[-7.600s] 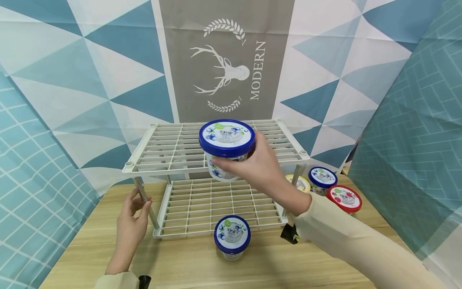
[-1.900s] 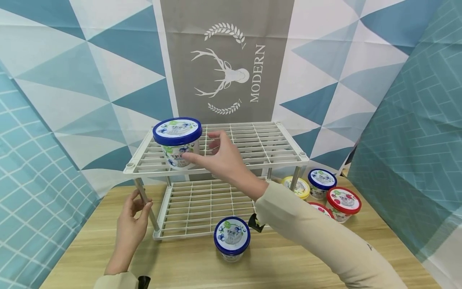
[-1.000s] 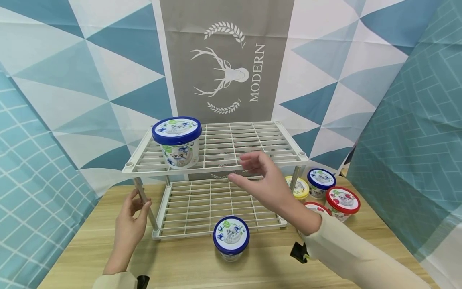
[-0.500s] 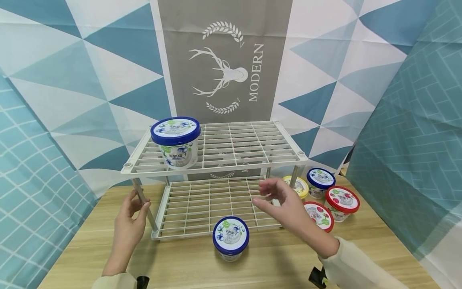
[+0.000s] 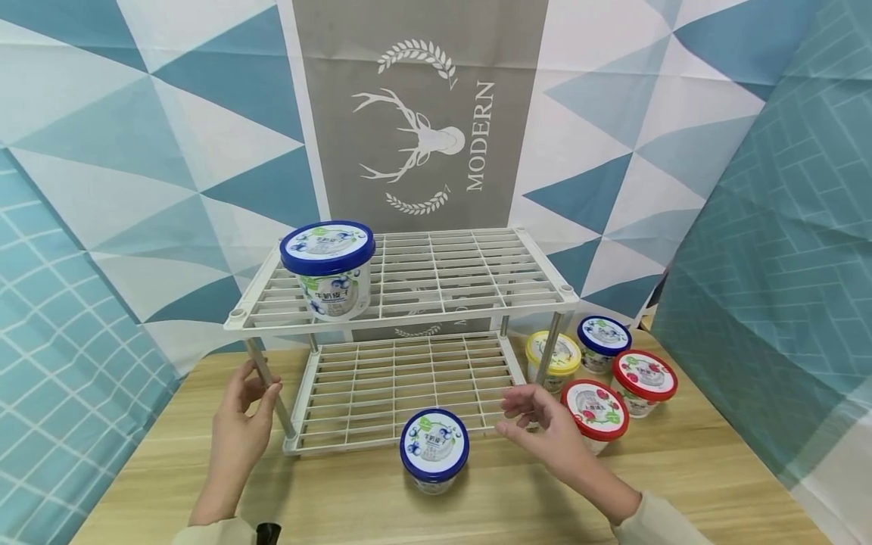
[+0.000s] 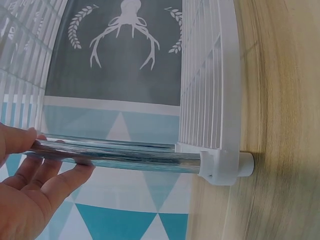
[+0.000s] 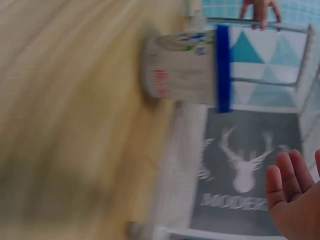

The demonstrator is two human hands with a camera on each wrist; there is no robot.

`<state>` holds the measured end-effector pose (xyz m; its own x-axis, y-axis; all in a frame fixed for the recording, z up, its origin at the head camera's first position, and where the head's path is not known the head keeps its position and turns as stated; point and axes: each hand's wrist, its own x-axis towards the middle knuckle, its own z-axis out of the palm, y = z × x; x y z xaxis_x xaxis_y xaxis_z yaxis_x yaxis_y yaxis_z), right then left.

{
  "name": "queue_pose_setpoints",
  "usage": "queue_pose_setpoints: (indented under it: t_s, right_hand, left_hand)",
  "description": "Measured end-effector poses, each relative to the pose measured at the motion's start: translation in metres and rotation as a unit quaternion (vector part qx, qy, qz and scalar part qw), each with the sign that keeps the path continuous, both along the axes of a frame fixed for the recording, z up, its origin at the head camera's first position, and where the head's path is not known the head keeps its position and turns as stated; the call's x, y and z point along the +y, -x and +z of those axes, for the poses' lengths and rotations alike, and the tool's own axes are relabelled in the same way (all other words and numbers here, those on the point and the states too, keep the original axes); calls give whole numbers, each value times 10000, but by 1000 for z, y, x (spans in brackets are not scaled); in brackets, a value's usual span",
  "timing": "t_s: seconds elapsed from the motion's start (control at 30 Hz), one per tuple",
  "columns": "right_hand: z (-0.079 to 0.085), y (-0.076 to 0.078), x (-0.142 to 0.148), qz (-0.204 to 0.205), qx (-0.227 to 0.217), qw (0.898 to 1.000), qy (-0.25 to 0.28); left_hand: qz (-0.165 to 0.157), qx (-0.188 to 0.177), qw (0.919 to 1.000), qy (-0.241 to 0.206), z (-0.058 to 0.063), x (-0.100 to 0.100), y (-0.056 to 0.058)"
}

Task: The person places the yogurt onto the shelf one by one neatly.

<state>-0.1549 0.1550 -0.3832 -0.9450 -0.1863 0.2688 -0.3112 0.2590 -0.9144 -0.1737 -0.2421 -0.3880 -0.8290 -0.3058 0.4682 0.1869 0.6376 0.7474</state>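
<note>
Standing at the front left corner of the white slatted two-tier rack, the round silver metal post is pinched by the left hand. The right hand, thumb and fingers apart, hangs near the rack's front right corner. One white blue-lidded tub sits up top, near the left edge; a second blue-lidded tub stands on the wood-grain counter before the rack.

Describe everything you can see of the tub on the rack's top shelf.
The tub is white, seemingly plastic or coated card, with printed blueberries, a green patch and dark lettering. Its lid is on: deep blue rim, pale printed top. It stands upright near the left end of the white upper shelf, resting on its bars; no hand touches it.
</note>
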Motion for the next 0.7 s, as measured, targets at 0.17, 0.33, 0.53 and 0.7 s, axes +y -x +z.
queue_pose_setpoints:
  t_s: [0.17, 0.33, 0.53, 0.7]
  right_hand:
    - [-29, 4, 6, 40, -260, 9996, -61]
    - [-50, 5, 6, 42, -322, 9987, -399]
    - [-63, 5, 1, 176, -504, 9967, -604]
    - [-73, 6, -6, 449, -700, 9950, -551]
  left_hand:
    - [30, -97, 9999, -66, -1, 0, 0]
    - [19, -152, 9998, -120, 0, 0, 0]
    - [64, -218, 9997, -95, 1, 1, 0]
    - [34, -132, 9997, -188, 2, 1, 0]
